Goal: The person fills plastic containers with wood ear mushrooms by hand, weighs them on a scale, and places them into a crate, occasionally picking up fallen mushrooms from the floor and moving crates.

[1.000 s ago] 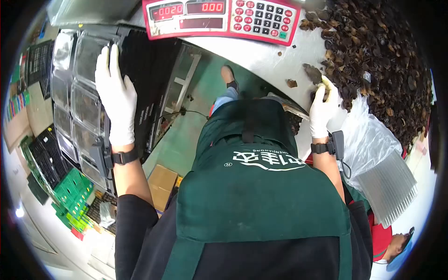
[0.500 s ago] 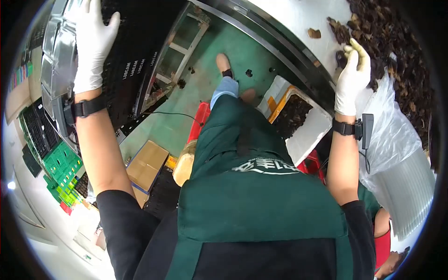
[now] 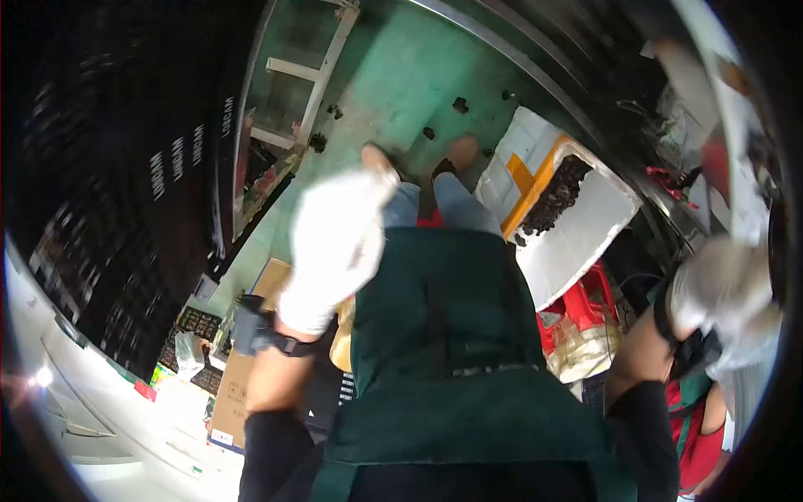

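Gloved left hand (image 3: 339,238) blurs beside green apron (image 3: 443,335), right hand (image 3: 726,284) near clear plastic (image 3: 747,381), grips unreadable, apparently a reaching step calling for steady aim.

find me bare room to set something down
Bare green floor shows ahead of the feet, between the pale frame and the metal rail, with some dark scraps on it. It's crowded lower right, with the foam box, red plastic and blurred right hand.

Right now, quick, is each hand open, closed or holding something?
Left hand: too blurred to tell its grip.
Right hand: blurred near the picture's edge; its grip can't be told either.
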The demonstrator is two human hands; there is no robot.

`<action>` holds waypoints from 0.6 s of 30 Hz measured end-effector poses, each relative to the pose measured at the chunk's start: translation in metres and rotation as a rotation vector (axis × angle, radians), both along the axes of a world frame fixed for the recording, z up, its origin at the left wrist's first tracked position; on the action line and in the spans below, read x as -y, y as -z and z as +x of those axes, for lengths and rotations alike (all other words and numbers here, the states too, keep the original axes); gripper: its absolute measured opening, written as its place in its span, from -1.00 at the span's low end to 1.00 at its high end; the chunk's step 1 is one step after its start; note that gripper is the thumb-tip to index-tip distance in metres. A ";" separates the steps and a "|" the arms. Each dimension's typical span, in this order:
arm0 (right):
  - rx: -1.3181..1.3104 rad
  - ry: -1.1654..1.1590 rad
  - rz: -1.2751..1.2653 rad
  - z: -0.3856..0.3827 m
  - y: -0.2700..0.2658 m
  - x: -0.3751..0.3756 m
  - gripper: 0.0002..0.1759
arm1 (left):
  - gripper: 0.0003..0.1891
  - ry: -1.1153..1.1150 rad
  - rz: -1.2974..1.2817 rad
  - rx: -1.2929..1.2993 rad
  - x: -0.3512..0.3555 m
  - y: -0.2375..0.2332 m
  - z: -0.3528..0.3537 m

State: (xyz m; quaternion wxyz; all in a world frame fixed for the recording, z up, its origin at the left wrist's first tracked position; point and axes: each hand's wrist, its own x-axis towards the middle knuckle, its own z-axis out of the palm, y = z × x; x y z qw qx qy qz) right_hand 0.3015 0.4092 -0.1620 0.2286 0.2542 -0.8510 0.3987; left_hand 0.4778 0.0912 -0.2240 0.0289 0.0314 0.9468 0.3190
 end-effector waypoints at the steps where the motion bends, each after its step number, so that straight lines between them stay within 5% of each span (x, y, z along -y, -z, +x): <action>1: -0.018 -0.131 0.046 0.012 0.011 0.003 -0.71 | -0.62 -0.020 0.015 0.118 -0.005 0.049 0.033; 5: 0.470 -0.353 0.477 0.056 0.100 0.034 -0.73 | -0.68 -0.461 0.222 0.795 0.037 0.260 0.197; 6: 0.550 -0.272 0.453 0.070 0.156 0.040 -0.73 | -0.72 -0.759 0.514 0.941 0.064 0.335 0.255; 8: 0.824 -0.098 0.407 0.103 0.280 0.036 -0.67 | -0.71 -0.809 0.380 1.112 0.117 0.420 0.300; 12: 1.168 0.103 0.360 0.164 0.466 -0.002 -0.57 | -0.58 -1.045 0.495 1.151 0.168 0.505 0.281; 15: 1.647 0.315 0.439 0.160 0.532 0.022 -0.36 | -0.34 -1.396 0.505 1.126 0.186 0.546 0.234; 17: 1.112 0.143 0.380 0.192 0.617 0.010 -0.18 | -0.27 -1.576 0.625 1.174 0.207 0.577 0.227; 18: 1.118 0.161 0.443 0.184 0.630 0.021 -0.14 | -0.24 -1.612 0.668 1.142 0.215 0.600 0.234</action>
